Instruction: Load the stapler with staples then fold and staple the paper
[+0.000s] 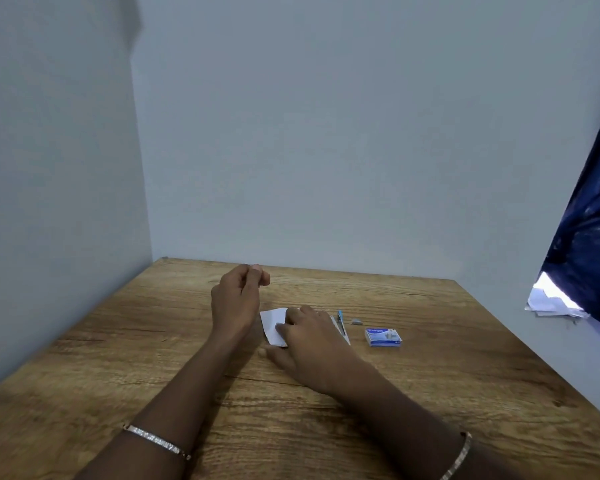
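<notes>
A small white paper (272, 322) lies on the wooden table (153, 341), near its middle. My right hand (309, 344) lies over the paper's right part, with the fingers pressing on top and the thumb at its near edge. My left hand (238, 296) hovers just left of the paper and slightly behind it. Its fingers are curled with the thumb against the fingertips, and I see nothing in them. A slim blue stapler (341, 322) lies just right of my right hand. A small grey strip of staples (356, 321) sits beside it. Further right is the blue-and-white staple box (383, 337).
Pale walls close off the table at the back and on the left. A dark blue curtain (589, 237) hangs at the right, with white papers (551, 303) under its lower edge. Bare wood surrounds the objects.
</notes>
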Demonstrator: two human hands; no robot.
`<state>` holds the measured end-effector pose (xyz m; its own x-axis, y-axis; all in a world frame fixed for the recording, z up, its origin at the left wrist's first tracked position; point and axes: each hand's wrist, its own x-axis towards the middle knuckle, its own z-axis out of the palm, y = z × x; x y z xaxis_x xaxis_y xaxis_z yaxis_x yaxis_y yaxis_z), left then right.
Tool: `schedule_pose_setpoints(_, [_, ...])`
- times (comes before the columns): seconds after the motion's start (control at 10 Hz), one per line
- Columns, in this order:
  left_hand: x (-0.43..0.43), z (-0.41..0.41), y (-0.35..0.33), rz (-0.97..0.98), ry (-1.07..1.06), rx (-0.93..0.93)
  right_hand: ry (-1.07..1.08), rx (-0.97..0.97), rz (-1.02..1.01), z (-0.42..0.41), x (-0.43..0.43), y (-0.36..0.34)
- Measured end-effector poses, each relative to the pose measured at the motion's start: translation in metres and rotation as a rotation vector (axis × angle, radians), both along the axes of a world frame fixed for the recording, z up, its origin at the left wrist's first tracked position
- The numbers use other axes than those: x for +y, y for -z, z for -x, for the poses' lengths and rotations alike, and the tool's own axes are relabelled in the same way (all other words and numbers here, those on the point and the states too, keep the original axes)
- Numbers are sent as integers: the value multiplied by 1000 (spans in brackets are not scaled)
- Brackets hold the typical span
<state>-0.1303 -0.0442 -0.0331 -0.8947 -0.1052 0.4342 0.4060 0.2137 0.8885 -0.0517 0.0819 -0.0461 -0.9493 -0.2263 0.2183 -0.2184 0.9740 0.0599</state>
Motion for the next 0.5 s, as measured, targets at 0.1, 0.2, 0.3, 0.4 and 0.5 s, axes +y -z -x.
schedule_pose_setpoints(0.1, [0,-4,1,11,15,24,31,-44,80,-6,1,2])
schedule_pose_setpoints(0.2, [-1,-17,4,46,9,78,68,61,136,-16,6,-4])
schedule_pose_setpoints(0.3, [-1,-33,9,184,-19,186,140,147,218,-31,16,-11])
schedule_pose_setpoints(0.4, [-3,-44,9,402,-67,319,170,208,313,-57,32,-10])
schedule_pose_setpoints(0.5, [0,-49,-6,452,-107,443,222,342,346,-71,54,-18])
